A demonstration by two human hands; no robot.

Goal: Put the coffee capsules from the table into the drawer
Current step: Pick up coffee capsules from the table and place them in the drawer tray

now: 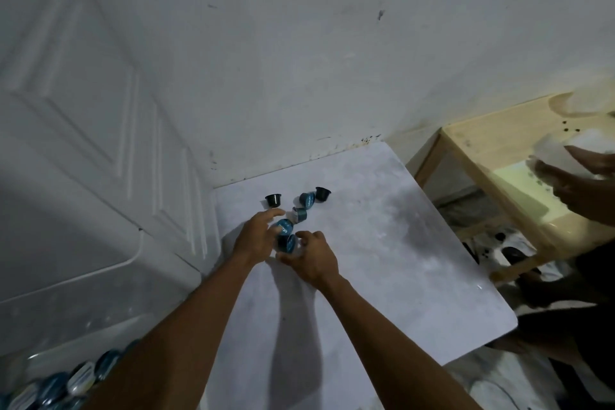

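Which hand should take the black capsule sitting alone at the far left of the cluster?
Left, probably. The left hand has fingertips just short of that black capsule. The right hand is nearer, busy around a blue-lidded capsule.

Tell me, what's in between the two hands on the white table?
In the head view, two coffee capsules with blue lids sit between the left hand and the right hand, on the white table. Fingers of both hands curl around them.
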